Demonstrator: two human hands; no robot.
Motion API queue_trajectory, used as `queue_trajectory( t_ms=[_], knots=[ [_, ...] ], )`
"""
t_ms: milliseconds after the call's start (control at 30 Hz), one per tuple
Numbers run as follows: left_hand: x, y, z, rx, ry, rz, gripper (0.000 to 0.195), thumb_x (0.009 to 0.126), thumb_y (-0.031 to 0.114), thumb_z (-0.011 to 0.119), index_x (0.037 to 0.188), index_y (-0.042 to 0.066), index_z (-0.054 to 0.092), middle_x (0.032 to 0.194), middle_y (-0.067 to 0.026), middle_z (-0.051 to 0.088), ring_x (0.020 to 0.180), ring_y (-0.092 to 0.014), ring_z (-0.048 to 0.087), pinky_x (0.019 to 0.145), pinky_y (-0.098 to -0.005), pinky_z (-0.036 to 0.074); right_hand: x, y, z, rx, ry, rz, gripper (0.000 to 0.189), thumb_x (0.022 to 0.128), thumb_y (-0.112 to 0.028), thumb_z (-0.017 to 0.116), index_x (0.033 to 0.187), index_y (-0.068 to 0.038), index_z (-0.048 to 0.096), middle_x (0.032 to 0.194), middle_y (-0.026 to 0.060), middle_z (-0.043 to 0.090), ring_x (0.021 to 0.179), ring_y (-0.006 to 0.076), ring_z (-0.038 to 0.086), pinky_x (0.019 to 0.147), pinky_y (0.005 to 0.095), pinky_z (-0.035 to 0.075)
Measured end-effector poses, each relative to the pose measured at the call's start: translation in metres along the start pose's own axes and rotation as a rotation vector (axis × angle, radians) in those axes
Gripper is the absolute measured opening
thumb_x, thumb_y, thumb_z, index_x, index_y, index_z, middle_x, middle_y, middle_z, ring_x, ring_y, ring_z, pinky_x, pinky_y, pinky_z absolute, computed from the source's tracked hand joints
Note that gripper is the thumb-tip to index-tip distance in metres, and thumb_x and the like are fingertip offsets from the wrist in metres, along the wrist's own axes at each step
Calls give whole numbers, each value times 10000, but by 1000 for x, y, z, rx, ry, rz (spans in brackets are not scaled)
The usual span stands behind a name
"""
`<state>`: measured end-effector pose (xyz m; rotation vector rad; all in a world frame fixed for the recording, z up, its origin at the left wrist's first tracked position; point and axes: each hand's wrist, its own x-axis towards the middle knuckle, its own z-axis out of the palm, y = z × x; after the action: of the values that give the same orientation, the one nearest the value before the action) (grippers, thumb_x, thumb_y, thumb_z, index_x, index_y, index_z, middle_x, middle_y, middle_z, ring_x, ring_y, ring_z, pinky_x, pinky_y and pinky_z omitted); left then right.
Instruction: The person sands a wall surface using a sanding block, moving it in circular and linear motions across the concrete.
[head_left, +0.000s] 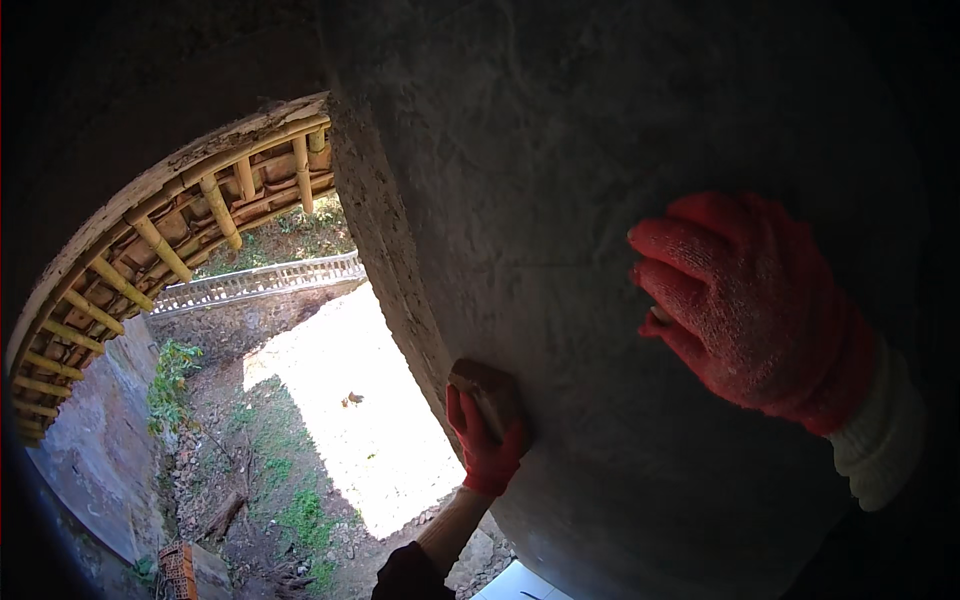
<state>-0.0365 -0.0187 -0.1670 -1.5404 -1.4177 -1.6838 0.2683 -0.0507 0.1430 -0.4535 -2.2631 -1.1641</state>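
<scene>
My left hand (487, 450), in a red glove, grips a brown block (491, 394), perhaps wood or a sponge, and holds it against the dark grey plastered wall (525, 247) close to its rough edge (390, 217). At the right, my right hand (739, 300) wears a red knit glove with pale dust on it and lies over the same wall. Its fingers are bent, and a bare fingertip or small pale thing shows between them. Whether that hand holds anything is hidden from view.
Left of the wall edge is an opening onto a yard (277, 465) with plants and rubble. Above it runs a tiled roof edge on bamboo poles (221, 210). A pale balustrade (262, 283) stands beyond; hollow bricks (178, 570) lie lower left. White tiles (521, 583) show at the bottom.
</scene>
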Motion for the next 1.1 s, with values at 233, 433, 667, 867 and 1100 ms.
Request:
queue_trajectory(
  t_ms=[233,433,667,867,1100],
  knots=[
    [100,25,-10,27,70,150,896,830,279,746,1533,-20,276,1572,-255,215,1442,-413,280,1163,-490,303,-8,-3,9,57,41,40,395,657,-204,825,1001,-118,650,1205,-18,555,1071,220,551,841,413,496],
    [167,43,-11,-8,223,138,895,830,271,753,1546,15,281,1595,-235,199,1452,-406,272,1170,-494,293,-18,-13,23,110,32,-54,330,705,-245,806,977,-145,650,1190,-29,549,1015,208,559,801,387,487],
    [-24,-4,6,-8,0,-223,909,832,276,720,1554,-9,247,1593,-240,186,1473,-399,223,1184,-496,261,-16,-13,28,106,-138,-118,282,751,-339,769,932,-158,650,1068,-24,515,960,201,535,769,385,472],
    [139,35,-12,-58,113,63,882,837,243,743,1547,2,278,1573,-235,231,1445,-399,274,1174,-480,284,-17,-16,22,-45,-144,-199,266,764,-353,763,901,-156,648,1080,-25,515,985,202,535,786,383,473],
    [111,31,1,-51,104,131,927,833,334,752,1558,25,263,1578,-241,211,1465,-404,241,1169,-503,289,-17,-8,29,148,-199,-134,263,761,-344,765,887,-147,644,1070,-28,522,980,193,538,779,373,479]
  ],
)
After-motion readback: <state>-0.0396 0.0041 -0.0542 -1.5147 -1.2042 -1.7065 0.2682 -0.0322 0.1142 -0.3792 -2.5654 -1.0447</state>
